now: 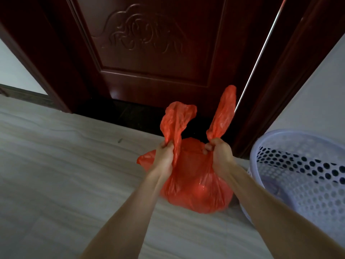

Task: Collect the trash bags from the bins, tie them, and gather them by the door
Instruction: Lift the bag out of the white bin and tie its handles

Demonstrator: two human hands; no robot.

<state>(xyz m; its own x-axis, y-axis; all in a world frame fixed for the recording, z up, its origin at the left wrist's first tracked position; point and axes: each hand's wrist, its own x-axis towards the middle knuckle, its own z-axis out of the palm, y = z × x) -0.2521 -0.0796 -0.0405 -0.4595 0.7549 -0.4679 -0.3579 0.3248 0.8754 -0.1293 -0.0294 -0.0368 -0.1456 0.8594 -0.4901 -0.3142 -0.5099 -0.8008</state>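
Note:
A red plastic trash bag sits on the pale floor in front of the dark wooden door. My left hand grips the bag's left handle, whose loose end sticks up above my fist. My right hand grips the right handle, which also stands up above the fingers. The two handles are held apart, untied. The bag's body bulges below my hands and its contents are hidden.
A lavender perforated plastic bin stands at the right, close beside the bag. The door frame rises at the right with a bright slit along the door edge. Pale wood-grain floor spreads to the left.

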